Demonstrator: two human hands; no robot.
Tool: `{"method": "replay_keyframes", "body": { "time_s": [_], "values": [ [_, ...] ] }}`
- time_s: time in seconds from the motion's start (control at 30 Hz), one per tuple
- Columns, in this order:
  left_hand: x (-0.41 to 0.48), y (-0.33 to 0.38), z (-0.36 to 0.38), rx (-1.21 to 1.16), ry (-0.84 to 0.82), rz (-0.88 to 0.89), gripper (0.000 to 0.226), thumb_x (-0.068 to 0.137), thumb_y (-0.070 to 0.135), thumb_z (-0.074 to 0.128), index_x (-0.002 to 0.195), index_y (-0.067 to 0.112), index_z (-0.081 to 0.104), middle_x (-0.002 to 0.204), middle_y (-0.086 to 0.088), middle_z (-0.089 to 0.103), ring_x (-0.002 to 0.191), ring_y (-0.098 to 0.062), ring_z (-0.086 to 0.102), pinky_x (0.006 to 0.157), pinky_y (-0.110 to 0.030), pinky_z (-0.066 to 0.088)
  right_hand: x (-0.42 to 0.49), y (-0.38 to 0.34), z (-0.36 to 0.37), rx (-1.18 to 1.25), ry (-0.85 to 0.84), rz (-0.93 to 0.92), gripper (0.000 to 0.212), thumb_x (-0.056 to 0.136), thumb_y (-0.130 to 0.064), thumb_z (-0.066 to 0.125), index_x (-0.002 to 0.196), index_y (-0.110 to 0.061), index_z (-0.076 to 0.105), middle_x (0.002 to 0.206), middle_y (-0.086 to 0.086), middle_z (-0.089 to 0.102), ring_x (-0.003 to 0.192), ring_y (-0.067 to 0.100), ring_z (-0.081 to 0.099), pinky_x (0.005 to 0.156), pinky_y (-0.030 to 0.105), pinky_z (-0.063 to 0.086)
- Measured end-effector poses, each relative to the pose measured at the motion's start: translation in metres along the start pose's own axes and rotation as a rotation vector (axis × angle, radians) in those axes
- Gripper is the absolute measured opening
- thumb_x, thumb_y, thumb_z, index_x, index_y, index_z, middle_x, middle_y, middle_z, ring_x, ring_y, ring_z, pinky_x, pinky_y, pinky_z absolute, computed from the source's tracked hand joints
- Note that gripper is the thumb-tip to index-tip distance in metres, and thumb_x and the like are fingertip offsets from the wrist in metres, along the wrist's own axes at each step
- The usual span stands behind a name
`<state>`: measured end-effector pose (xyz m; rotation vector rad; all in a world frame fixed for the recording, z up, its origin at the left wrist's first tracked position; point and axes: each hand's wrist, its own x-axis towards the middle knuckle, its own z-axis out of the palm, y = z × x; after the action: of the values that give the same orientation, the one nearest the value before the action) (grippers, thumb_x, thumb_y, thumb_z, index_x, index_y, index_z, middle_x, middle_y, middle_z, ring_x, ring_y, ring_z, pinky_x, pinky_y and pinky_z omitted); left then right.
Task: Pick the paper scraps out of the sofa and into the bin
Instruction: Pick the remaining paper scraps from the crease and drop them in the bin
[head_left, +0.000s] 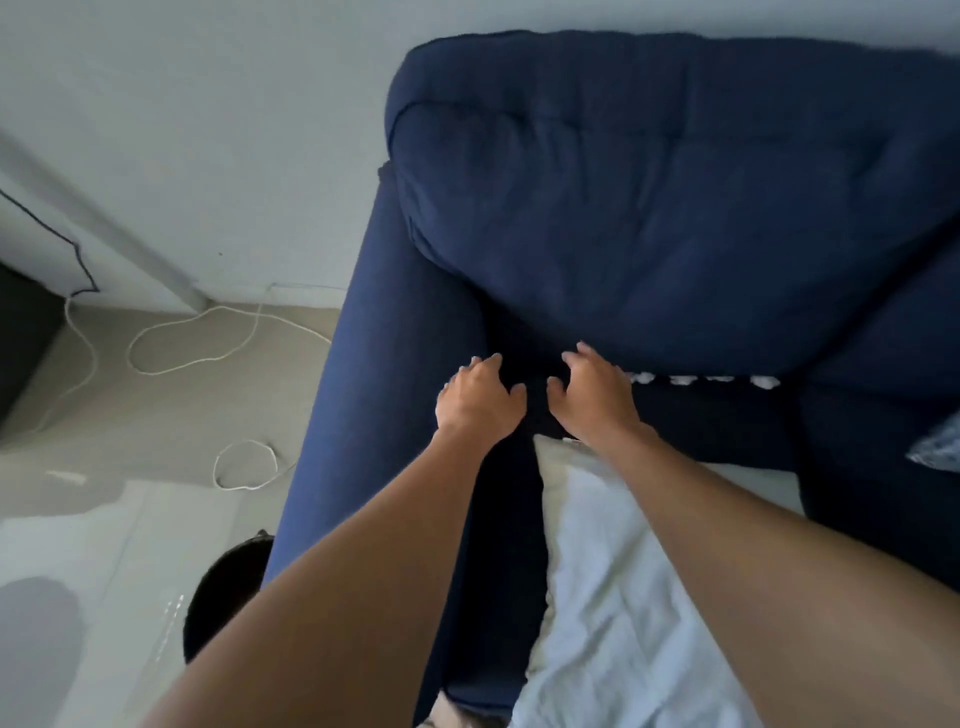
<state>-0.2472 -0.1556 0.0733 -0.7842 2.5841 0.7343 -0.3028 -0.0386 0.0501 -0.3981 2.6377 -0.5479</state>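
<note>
A dark blue sofa (649, 218) fills the upper right of the head view. Several white paper scraps (701, 380) sit in a row in the crease between the back cushion and the seat. My right hand (592, 395) hovers just left of the nearest scrap, fingers apart and empty. Beside it, my left hand (480, 397) is over the dark corner by the armrest, also with fingers spread and nothing in it. A dark round bin (223, 597) stands on the floor left of the armrest, partly hidden by my left forearm.
A white cushion (613, 597) lies on the seat under my right forearm. White cord (197, 332) loops over the tiled floor on the left, near a dark cabinet (21, 343). A patterned cloth (940, 447) shows at the right edge.
</note>
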Motion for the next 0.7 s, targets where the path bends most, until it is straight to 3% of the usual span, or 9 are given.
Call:
{"method": "replay_keyframes", "body": {
  "time_s": [0.3, 0.53, 0.7],
  "values": [
    [0.03, 0.089, 0.075, 0.006, -0.139, -0.03, 0.051, 0.093, 0.037, 0.052, 0.139, 0.016, 0.046, 0.137, -0.007, 0.052, 0.126, -0.028, 0.05, 0.101, -0.042, 0.045, 0.023, 0.123, -0.032, 0.026, -0.096, 0.091, 0.043, 0.096, -0.021, 0.049, 0.134, -0.002, 0.047, 0.153, 0.015, 0.034, 0.139, 0.03, 0.037, 0.108, 0.042, 0.035],
    [0.051, 0.114, 0.119, 0.075, -0.272, -0.011, 0.055, 0.093, 0.037, 0.051, 0.144, 0.018, 0.04, 0.144, -0.006, 0.045, 0.135, -0.028, 0.039, 0.108, -0.042, 0.037, 0.041, 0.173, -0.023, 0.045, -0.206, 0.201, 0.049, 0.094, -0.02, 0.049, 0.139, -0.004, 0.04, 0.154, 0.013, 0.03, 0.137, 0.031, 0.038, 0.107, 0.043, 0.035],
    [0.095, 0.124, 0.139, 0.096, -0.297, 0.021, 0.056, 0.095, 0.036, 0.051, 0.146, 0.018, 0.036, 0.147, -0.007, 0.042, 0.138, -0.028, 0.036, 0.111, -0.042, 0.034, 0.078, 0.201, -0.017, 0.093, -0.194, 0.258, 0.041, 0.093, -0.018, 0.049, 0.131, -0.003, 0.046, 0.143, 0.012, 0.042, 0.129, 0.032, 0.045, 0.102, 0.043, 0.039]
  ]
}}
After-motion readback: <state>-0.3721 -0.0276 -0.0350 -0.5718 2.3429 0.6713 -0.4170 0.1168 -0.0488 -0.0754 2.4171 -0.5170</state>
